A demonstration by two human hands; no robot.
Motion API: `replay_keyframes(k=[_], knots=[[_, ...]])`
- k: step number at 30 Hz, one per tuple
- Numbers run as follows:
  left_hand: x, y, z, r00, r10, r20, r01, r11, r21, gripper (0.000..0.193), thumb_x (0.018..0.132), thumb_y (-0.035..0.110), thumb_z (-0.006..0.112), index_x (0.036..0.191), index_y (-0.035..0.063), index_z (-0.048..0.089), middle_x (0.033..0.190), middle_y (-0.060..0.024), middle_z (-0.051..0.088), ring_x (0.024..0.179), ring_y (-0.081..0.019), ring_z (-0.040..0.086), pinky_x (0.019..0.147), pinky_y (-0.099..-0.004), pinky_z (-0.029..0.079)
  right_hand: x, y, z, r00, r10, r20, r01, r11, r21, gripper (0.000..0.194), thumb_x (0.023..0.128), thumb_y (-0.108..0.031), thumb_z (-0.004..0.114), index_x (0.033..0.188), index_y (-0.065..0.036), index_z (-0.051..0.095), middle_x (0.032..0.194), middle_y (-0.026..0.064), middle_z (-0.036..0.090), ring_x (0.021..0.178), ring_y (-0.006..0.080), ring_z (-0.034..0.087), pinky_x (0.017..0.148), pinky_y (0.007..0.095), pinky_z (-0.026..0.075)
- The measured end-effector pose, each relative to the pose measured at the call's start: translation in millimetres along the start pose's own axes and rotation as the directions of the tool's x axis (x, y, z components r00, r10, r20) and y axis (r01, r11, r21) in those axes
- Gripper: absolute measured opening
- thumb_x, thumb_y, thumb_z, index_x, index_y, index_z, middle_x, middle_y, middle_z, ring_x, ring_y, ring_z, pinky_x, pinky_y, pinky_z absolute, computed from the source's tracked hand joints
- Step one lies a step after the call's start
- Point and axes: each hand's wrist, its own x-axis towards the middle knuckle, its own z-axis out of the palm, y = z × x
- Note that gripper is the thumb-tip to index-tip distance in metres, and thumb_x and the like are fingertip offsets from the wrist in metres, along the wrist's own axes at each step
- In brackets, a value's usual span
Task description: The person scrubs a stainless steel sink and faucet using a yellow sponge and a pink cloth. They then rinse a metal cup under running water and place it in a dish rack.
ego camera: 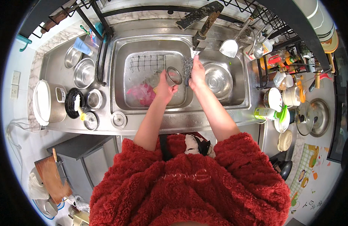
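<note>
My left hand is over the large left sink basin, closed around a small round see-through vessel with a dark rim, its mouth tilted toward the right. Near the divider between the basins, my right hand grips a grey, fuzzy scrubbing cloth, just below the tap. A black wire rack lies in the left basin. Wet pink cloth is bunched at the basin's bottom, partly behind my left forearm. The right basin holds a shiny steel bowl.
Left on the counter stand steel bowls, a lidded steel bin, a black round brush and a sink strainer. A spray bottle lies at the right. Black shelf legs flank the sink; ladles hang above.
</note>
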Motion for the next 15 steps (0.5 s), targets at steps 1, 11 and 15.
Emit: replay_keyframes(k=[1,11,15], knots=[[1.9,-5.8,8.3,0.990,0.076,-0.118,-0.071,0.996,0.049,0.046,0.098,0.048,0.035,0.107,0.0068,0.053,0.090,-0.0069,0.058,0.064,-0.0177,0.052,0.054,-0.0285,0.041,-2.7,3.4,1.7,0.999,-0.038,0.035,0.042,0.992,-0.116,0.043,0.097,-0.044,0.051,0.101,-0.002,0.058,0.091,0.0063,0.063,0.077,0.0152,0.058,0.073,0.0307,0.049],[-9.5,-33.5,25.3,0.855,0.457,-0.246,-0.271,0.797,0.540,0.042,0.098,0.046,0.040,0.110,0.0075,0.053,0.086,-0.0053,0.057,0.067,-0.0155,0.055,0.050,-0.0291,0.044,-11.0,1.5,18.2,0.980,-0.023,-0.199,0.024,1.000,0.001,0.051,0.097,-0.048,0.048,0.104,0.001,0.058,0.091,0.0091,0.064,0.079,0.0199,0.062,0.072,0.0359,0.051],[-12.8,-28.0,14.7,0.962,0.160,-0.220,-0.161,0.987,0.012,0.043,0.096,0.048,0.042,0.114,0.0105,0.055,0.086,-0.0063,0.059,0.070,-0.0181,0.057,0.054,-0.0303,0.044,6.5,-8.5,5.6,0.996,-0.017,-0.086,0.014,0.999,-0.032,0.041,0.094,-0.039,0.051,0.108,-0.001,0.056,0.093,0.0072,0.062,0.080,0.0194,0.059,0.076,0.0345,0.049]])
